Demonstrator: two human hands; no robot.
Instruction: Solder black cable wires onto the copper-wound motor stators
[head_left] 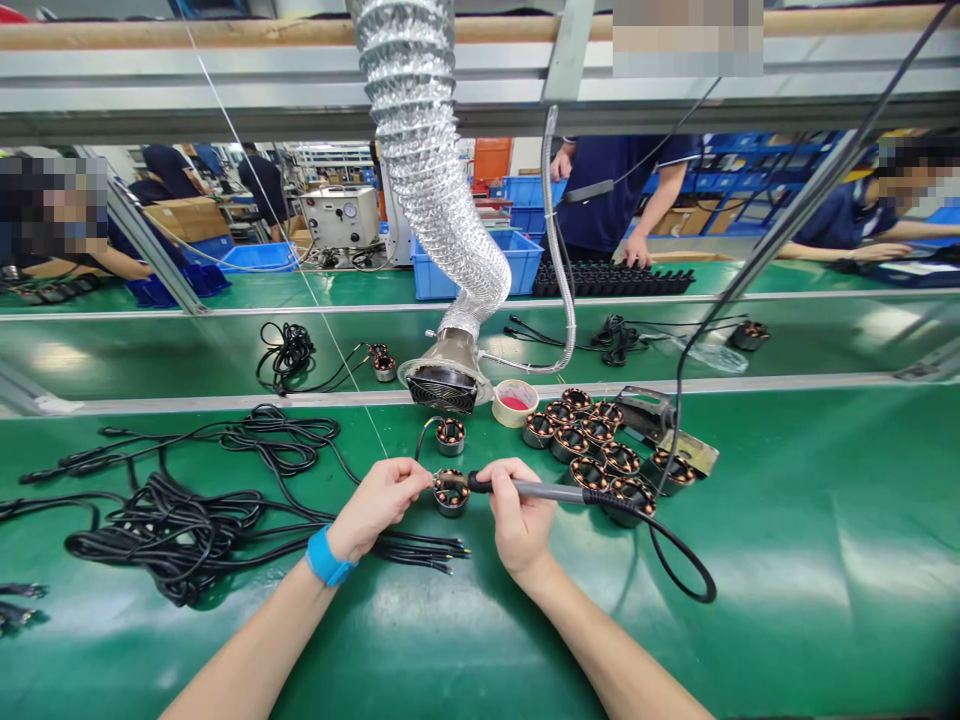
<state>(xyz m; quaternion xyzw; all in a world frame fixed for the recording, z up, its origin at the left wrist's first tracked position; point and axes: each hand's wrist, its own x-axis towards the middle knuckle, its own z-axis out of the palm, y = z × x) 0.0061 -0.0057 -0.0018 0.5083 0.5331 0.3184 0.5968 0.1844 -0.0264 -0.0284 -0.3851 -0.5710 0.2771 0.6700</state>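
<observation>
My right hand [519, 512] is wrapped round a soldering iron [551, 490], whose tip points left over a copper-wound motor stator [450, 497]. The fingers of my left hand [390, 492] are pinched at the stator's left edge. A thin solder wire [307, 285] runs down from above to this hand; its end between the fingertips is too small to make out clearly. Just behind stands a second stator [451, 436] with a black lead. A blue band [328, 557] circles my left wrist.
Black cables [180, 530] lie coiled at left. Several stators [596, 430] cluster at right beside a metal soldering stand [649, 415]. A tape roll [515, 402] sits near the fume extractor hood [444, 375] under a foil duct [427, 130]. People work across the bench.
</observation>
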